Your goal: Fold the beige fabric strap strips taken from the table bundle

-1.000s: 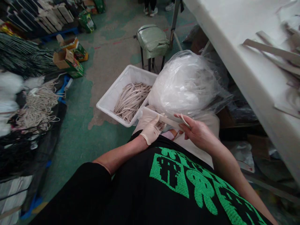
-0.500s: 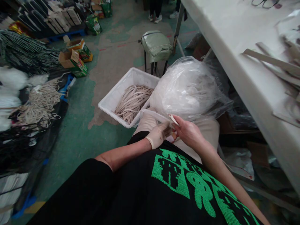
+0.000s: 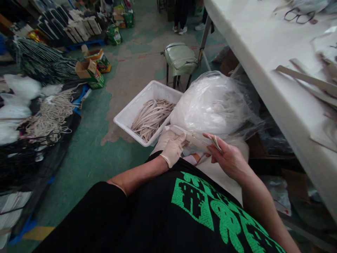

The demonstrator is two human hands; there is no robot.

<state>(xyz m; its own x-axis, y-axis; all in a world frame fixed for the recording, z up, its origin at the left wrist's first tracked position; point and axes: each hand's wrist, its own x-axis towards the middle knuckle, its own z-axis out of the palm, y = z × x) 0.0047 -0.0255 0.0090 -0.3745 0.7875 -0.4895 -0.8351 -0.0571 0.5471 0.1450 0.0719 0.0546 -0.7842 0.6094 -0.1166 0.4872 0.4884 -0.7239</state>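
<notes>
Head view: we hold a pale strip (image 3: 198,141) between us, our gloved left hand (image 3: 173,150) closed on one stretch, our bare right hand (image 3: 228,154) pinching another in a narrow grip, seemingly to keep the span straight. A white tub (image 3: 135,102) of loose strips (image 3: 151,121) and a plastic bag (image 3: 207,105) sit just beyond, seemingly for easy reach; the bench (image 3: 252,35) stands rightward.

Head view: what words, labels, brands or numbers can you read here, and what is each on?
None can be read for sure.
Black shirt: the green print is too folded and angled to make out.
Near green box: marks too small and blurred.
Box behind it: the same.
</notes>
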